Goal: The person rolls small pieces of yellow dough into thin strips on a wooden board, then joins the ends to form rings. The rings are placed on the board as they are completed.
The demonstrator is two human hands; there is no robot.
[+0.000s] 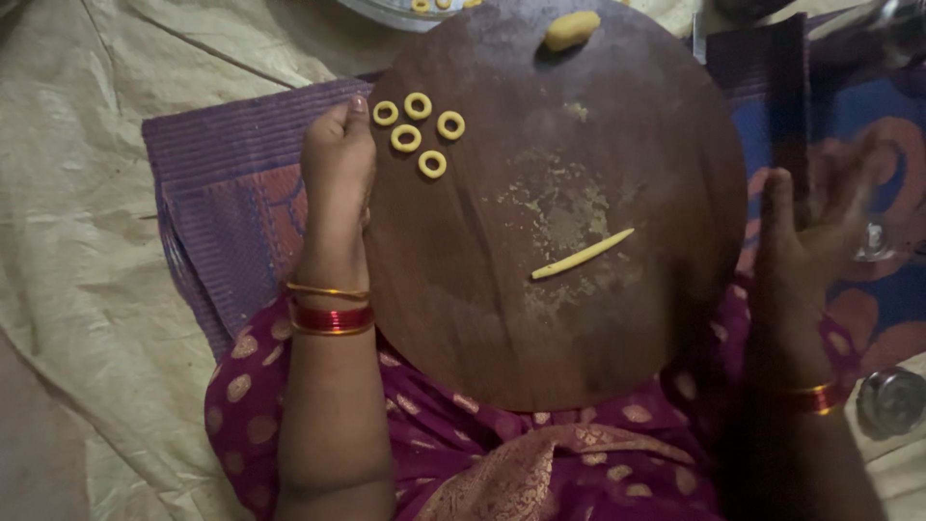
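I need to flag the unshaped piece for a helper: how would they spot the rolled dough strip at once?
Start at the round dark wooden board on the person's lap. Just right of its floury centre lies the dough strip, a thin, straight yellow stick. Unlike the five dough rings near the left hand, it isn't looped.

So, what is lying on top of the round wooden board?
On the round wooden board: five dough rings, a thin dough stick, a dough lump. Whatever is beneath it is covered.

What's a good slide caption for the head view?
Left hand beside five dough rings on round wooden board.
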